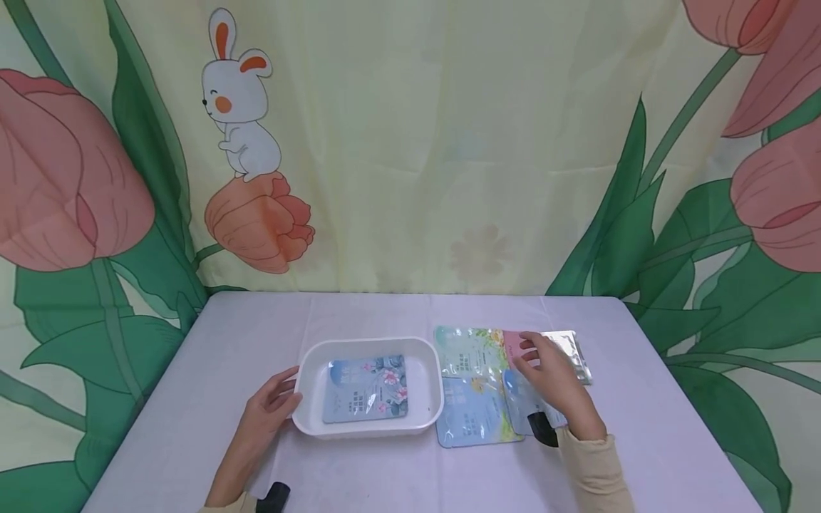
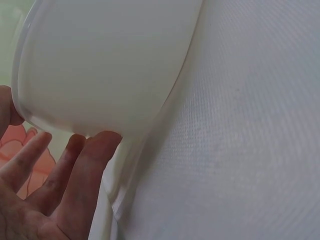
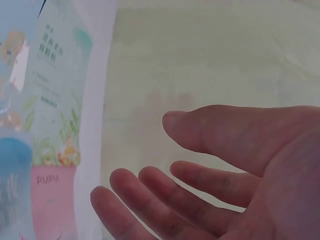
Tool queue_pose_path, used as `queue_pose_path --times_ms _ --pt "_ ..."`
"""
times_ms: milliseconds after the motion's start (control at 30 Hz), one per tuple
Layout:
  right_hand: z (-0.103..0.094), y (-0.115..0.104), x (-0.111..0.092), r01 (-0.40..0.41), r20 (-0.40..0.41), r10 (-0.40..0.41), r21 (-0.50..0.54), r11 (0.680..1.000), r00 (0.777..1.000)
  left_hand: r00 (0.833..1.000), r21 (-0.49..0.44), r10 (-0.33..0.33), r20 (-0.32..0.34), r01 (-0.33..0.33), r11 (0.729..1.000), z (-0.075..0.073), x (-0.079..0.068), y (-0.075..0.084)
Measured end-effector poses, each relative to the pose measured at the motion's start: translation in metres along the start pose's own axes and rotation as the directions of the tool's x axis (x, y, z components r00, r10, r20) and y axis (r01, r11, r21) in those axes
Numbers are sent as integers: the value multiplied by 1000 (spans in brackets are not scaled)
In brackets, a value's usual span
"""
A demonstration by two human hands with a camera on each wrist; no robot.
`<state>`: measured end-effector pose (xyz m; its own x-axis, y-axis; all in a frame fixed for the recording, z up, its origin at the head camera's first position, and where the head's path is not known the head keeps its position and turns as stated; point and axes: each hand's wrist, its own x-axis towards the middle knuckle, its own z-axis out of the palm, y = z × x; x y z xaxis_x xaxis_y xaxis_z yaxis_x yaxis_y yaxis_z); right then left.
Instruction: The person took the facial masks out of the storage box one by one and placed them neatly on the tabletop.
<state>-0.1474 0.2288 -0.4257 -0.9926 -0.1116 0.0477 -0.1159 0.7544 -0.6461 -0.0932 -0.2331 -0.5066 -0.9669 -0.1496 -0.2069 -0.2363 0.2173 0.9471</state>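
Note:
A white plastic tray [image 1: 423, 388] holds one blue floral sachet [image 1: 365, 388]. My left hand [image 1: 266, 410] holds the tray at its left end, thumb at the rim and fingertips against the outer wall [image 2: 100, 70]. My right hand [image 1: 551, 374] hovers over flat sachets right of the tray, its fingers loosely bent with nothing between them. Near it lie a green sachet [image 1: 468, 353], a pink one [image 1: 513, 345], a silver one [image 1: 571, 349] and two blue ones, the left blue sachet [image 1: 471, 413] plainly visible. The hand partly covers the pink, silver and right blue sachet [image 1: 519, 399].
A white cloth [image 1: 359, 477] covers the table. Behind it hangs a pale curtain [image 1: 436, 142] printed with tulips and a rabbit. Dark camera straps show at both wrists, below beige sleeves [image 1: 596, 470].

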Motion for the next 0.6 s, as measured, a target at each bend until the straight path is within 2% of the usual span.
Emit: queue_pose_path --times_ms 200,600 --pt "10 -14 6 56 6 -56 57 997 998 1000 -3 12 7 -12 1000 -1 -2 2" --pt "30 -43 12 133 35 -136 85 987 990 1000 9 7 9 -8 1000 0 1 0"
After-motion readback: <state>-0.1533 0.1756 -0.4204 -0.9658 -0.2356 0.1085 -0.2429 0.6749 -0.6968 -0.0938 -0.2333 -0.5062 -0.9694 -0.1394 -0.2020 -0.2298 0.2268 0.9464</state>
